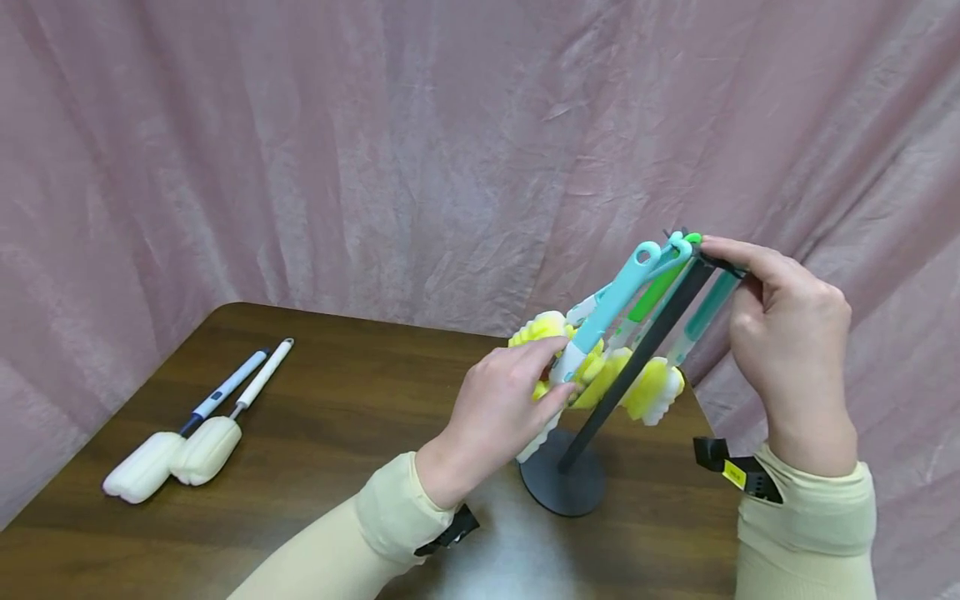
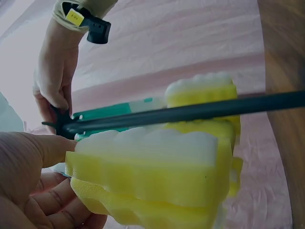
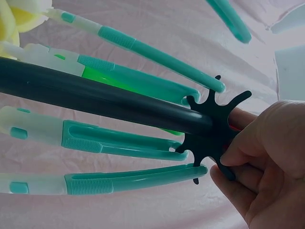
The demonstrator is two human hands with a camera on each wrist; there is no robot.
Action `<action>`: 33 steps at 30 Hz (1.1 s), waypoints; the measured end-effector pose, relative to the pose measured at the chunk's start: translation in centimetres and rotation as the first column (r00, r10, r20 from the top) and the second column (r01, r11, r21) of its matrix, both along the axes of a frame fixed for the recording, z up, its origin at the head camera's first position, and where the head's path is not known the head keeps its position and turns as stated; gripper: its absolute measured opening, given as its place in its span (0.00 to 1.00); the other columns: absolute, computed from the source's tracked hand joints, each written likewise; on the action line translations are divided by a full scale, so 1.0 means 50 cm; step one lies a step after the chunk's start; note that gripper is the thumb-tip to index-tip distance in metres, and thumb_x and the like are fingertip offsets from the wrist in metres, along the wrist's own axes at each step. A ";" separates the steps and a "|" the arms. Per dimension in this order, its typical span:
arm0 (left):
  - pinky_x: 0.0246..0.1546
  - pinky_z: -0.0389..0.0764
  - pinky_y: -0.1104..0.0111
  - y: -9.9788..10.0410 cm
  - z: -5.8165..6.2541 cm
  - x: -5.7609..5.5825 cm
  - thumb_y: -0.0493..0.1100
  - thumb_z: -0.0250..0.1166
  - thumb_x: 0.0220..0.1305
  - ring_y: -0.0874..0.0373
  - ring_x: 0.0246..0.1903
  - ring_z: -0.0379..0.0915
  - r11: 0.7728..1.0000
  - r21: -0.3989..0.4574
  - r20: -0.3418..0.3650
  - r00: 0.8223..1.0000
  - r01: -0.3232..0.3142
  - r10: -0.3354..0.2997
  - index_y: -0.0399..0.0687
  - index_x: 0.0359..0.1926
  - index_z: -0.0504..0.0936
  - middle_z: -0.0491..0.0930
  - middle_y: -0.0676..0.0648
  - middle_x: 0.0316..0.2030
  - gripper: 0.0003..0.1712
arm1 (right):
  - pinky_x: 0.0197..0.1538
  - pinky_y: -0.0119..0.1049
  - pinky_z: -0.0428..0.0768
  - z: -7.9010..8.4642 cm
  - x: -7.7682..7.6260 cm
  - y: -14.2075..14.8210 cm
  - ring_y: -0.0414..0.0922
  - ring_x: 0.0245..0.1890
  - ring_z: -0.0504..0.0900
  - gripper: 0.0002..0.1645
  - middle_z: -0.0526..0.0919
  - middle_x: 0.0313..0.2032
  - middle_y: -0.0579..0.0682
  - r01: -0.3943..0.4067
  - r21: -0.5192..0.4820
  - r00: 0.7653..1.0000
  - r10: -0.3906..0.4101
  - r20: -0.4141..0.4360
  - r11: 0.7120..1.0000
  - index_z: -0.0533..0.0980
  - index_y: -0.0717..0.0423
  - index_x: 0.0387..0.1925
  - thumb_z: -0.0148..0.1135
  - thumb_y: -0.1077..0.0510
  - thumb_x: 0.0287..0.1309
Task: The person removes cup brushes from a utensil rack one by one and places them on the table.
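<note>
A bottle brush with a teal handle [image 1: 611, 304] and a yellow-and-white sponge head [image 2: 147, 171] is pinched near its white neck by my left hand [image 1: 502, 400]. In the right wrist view, its looped handle end [image 3: 231, 21] is apart from the hooks. My right hand [image 1: 798, 342] grips the black hooked top [image 3: 214, 121] of a stand, whose pole [image 1: 637, 362] leans in the head view. Several teal-handled brushes [image 3: 128, 140] hang from the hooks, along with one with a green handle [image 1: 656, 292]. Some sponge heads overlap and are partly hidden.
Two cream sponge brushes lie at the left of the brown wooden table [image 1: 360, 392], one with a blue-white handle [image 1: 228, 385], the other with a white handle [image 1: 264, 372]. The stand's round black base [image 1: 562, 483] is near the right edge. A pink curtain [image 1: 420, 167] hangs behind.
</note>
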State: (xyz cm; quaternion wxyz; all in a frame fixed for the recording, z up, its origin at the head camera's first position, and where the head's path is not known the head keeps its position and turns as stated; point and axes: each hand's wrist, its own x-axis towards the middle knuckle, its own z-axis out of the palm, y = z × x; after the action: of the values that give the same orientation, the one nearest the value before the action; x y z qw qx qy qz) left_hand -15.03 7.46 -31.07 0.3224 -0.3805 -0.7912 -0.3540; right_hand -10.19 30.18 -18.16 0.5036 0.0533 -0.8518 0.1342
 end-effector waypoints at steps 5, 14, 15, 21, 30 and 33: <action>0.29 0.70 0.71 -0.035 -0.004 -0.005 0.47 0.73 0.57 0.65 0.28 0.69 0.999 0.020 0.011 0.999 -0.033 0.033 0.50 0.52 0.81 0.76 0.59 0.31 0.21 | 0.23 0.29 0.50 0.003 0.000 -0.005 0.27 0.18 0.50 0.32 0.87 0.43 0.46 -0.005 -0.005 1.000 0.005 0.001 1.000 0.87 0.48 0.48 0.42 0.72 0.55; 0.30 0.73 0.72 -0.088 -0.011 -0.017 0.47 0.73 0.58 0.68 0.32 0.73 0.996 0.021 0.069 0.994 -0.087 0.086 0.55 0.51 0.80 0.78 0.62 0.35 0.20 | 0.22 0.30 0.48 0.007 0.006 -0.012 0.29 0.16 0.49 0.31 0.87 0.36 0.51 -0.004 -0.037 1.000 0.004 0.002 0.999 0.87 0.49 0.47 0.42 0.71 0.57; 0.30 0.73 0.72 -0.092 -0.012 -0.018 0.47 0.73 0.58 0.68 0.33 0.73 0.996 0.021 0.076 0.993 -0.091 0.089 0.55 0.50 0.80 0.78 0.62 0.35 0.19 | 0.22 0.30 0.48 0.007 0.005 -0.011 0.28 0.16 0.49 0.32 0.87 0.38 0.50 0.001 -0.041 1.000 -0.001 0.005 0.999 0.87 0.49 0.47 0.41 0.72 0.57; 0.30 0.73 0.72 -0.114 -0.017 -0.020 0.47 0.73 0.58 0.69 0.34 0.75 0.993 0.019 0.110 0.987 -0.117 0.114 0.57 0.49 0.80 0.78 0.63 0.36 0.18 | 0.23 0.31 0.49 0.003 0.000 -0.005 0.26 0.17 0.49 0.35 0.87 0.43 0.46 0.014 -0.045 1.000 -0.013 0.027 0.999 0.87 0.46 0.48 0.39 0.73 0.55; 0.29 0.72 0.68 -0.165 -0.029 -0.027 0.48 0.71 0.60 0.68 0.34 0.75 0.979 -0.007 0.173 0.964 -0.204 0.202 0.60 0.49 0.79 0.79 0.64 0.36 0.17 | 0.22 0.30 0.49 0.004 -0.001 -0.003 0.26 0.16 0.49 0.33 0.87 0.37 0.48 0.010 -0.040 1.000 -0.009 0.029 0.999 0.87 0.46 0.48 0.43 0.72 0.55; 0.28 0.72 0.67 -0.185 -0.034 -0.029 0.48 0.71 0.60 0.67 0.34 0.75 0.973 -0.016 0.196 0.954 -0.231 0.229 0.60 0.50 0.79 0.79 0.63 0.36 0.17 | 0.19 0.28 0.48 0.003 0.003 -0.003 0.26 0.13 0.49 0.29 0.86 0.35 0.48 -0.002 -0.053 0.999 0.004 0.041 0.999 0.87 0.46 0.49 0.47 0.69 0.56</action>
State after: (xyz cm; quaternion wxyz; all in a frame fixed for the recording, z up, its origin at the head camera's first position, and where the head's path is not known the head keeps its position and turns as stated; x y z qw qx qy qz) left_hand -16.48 -1.81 -32.78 0.2832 -0.2480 -0.8567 -0.3527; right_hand -10.01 30.04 -18.02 0.4870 0.0383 -0.8581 0.1583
